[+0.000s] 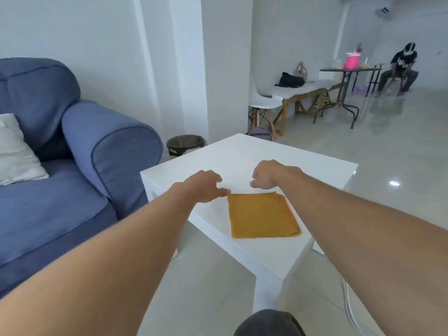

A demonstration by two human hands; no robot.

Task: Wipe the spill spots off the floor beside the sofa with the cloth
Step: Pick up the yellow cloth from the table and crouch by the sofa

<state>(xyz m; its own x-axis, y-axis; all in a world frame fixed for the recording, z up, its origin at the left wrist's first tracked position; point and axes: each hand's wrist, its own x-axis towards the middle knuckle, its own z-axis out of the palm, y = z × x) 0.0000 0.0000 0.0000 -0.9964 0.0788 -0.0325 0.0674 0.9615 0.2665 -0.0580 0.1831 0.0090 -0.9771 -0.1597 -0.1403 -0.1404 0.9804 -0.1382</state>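
Observation:
A folded orange cloth (pixel 263 215) lies flat on a white side table (pixel 244 156). My left hand (pixel 206 185) hovers just left of the cloth's far left corner, fingers loosely spread, holding nothing. Just beyond the cloth's far edge is my right hand (pixel 269 174), its fingers curled down with nothing in them. A blue sofa (pixel 80 146) stands to the left of the table. The pale tiled floor (pixel 208 287) between sofa and table shows no spots that I can make out.
A dark wastebasket (pixel 185 144) sits behind the table near the sofa's arm. A grey cushion (pixel 14 151) rests on the sofa. Farther back right are a white chair (pixel 263 103), a bench, a black table and a seated person (pixel 400 69). My knee (pixel 269 323) shows at the bottom.

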